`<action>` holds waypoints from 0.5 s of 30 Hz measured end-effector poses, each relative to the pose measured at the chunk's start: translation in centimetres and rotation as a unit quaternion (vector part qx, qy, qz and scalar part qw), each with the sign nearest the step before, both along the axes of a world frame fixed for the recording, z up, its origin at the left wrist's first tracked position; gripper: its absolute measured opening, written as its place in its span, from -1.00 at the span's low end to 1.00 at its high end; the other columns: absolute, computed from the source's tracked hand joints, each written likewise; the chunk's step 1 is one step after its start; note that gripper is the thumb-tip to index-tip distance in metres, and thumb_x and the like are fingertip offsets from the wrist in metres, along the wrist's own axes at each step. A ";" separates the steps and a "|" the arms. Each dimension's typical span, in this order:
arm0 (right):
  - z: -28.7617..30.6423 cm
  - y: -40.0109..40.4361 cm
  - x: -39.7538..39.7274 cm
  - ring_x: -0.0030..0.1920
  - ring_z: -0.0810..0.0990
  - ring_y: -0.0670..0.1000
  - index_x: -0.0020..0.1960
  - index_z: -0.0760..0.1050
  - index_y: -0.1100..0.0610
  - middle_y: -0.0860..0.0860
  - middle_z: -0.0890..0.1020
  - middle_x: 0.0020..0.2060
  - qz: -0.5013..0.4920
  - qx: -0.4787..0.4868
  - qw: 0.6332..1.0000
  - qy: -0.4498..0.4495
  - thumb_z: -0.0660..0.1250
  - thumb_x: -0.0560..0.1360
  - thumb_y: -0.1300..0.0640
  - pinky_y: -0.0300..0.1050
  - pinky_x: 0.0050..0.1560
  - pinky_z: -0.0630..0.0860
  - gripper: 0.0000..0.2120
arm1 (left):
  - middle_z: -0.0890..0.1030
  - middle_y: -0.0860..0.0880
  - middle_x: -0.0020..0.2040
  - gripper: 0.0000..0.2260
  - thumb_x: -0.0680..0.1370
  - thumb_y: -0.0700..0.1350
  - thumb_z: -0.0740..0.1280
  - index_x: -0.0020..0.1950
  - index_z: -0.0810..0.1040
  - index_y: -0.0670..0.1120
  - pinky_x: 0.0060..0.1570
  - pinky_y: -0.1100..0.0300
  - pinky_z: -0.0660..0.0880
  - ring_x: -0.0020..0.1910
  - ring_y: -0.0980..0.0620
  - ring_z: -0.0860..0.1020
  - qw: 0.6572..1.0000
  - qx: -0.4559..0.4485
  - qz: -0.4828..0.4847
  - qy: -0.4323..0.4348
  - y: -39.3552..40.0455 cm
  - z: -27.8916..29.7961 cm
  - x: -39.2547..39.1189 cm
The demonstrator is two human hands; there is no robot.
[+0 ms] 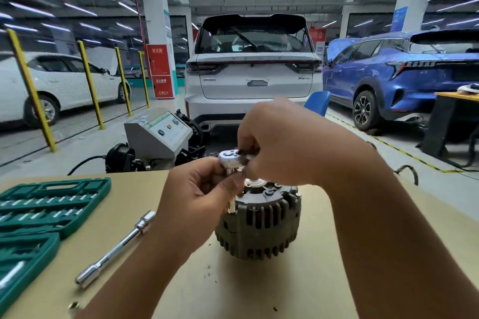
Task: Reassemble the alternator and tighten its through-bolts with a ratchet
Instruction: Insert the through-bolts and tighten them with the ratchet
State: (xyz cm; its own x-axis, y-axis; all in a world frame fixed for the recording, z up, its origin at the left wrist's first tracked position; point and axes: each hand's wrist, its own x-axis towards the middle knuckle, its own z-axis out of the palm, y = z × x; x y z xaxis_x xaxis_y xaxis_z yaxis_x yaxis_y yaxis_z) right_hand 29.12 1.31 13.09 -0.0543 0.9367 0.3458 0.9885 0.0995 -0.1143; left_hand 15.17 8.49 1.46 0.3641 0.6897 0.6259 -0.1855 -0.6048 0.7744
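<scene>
Ratchet (231, 159) gripped by both hands' fingers (255, 149), above alternator (259, 220).

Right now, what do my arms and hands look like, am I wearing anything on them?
Both are bare as far as the head view shows. The left hand and right hand carry no gloves, and no rings, watch or wristband show. Both forearms run uncovered to the bottom edge of the picture, with no sleeve in view. No markings or tape show on them.
</scene>
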 end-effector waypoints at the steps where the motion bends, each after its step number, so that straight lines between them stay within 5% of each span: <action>1: 0.1 -0.1 0.1 -0.28 0.65 0.02 -0.17 0.66 0.04 -0.04 0.65 -0.31 0.010 -0.015 1.000 -0.011 0.51 0.43 0.10 0.01 -0.28 0.68 -0.95 | 0.62 -0.11 -0.37 -0.95 0.48 -0.07 0.48 -0.09 0.73 0.05 -0.51 0.23 0.31 -0.53 0.14 0.38 1.000 0.006 0.010 -0.003 0.0 0.0 0.1; 3: 0.6 -0.6 0.4 -0.31 0.65 -0.04 -0.18 0.67 0.00 -0.08 0.66 -0.34 0.019 -0.045 0.999 -0.001 0.57 0.41 0.02 -0.07 -0.33 0.67 -0.90 | 0.60 0.02 -0.40 -0.95 0.50 -0.09 0.49 -0.10 0.73 0.06 -0.50 0.25 0.32 -0.52 0.16 0.38 0.999 0.018 0.029 0.000 -0.1 0.0 0.2; 7: 0.4 0.0 0.9 -0.13 0.65 -0.04 -0.11 0.68 -0.07 -0.14 0.67 -0.20 -0.007 -0.008 0.999 0.042 0.44 0.47 0.28 0.02 -0.07 0.69 -0.76 | 0.57 0.06 -0.43 -0.97 0.48 -0.06 0.47 -0.14 0.72 0.06 -0.51 0.22 0.33 -0.52 0.12 0.38 1.000 0.006 0.020 0.008 -0.2 0.1 0.1; 12: 0.8 -0.9 0.7 -0.35 0.63 -0.07 -0.18 0.69 0.01 -0.10 0.64 -0.36 0.023 -0.025 0.999 -0.012 0.59 0.37 0.06 -0.07 -0.34 0.67 -0.90 | 0.60 0.03 -0.43 -0.87 0.52 -0.21 0.52 -0.14 0.73 0.03 -0.50 0.25 0.43 -0.51 0.15 0.46 0.993 0.045 0.105 0.003 -0.6 -0.1 0.7; 15: 0.8 -0.6 1.1 -0.21 0.66 -0.05 -0.11 0.68 -0.05 -0.12 0.67 -0.25 0.006 -0.023 0.999 0.030 0.51 0.44 0.22 -0.03 -0.17 0.69 -0.84 | 0.58 0.02 -0.44 -0.84 0.51 -0.26 0.51 -0.17 0.72 0.01 -0.54 0.21 0.41 -0.54 0.09 0.44 0.996 0.027 0.080 0.012 -0.5 0.1 0.4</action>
State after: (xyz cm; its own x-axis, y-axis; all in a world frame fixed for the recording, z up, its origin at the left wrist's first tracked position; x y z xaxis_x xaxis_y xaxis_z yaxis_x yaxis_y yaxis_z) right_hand 30.25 0.76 13.89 -0.0459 0.9513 0.3050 0.9785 0.1042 -0.1778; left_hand 15.57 7.95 1.51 0.2673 0.7064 0.6555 -0.0641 -0.6657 0.7435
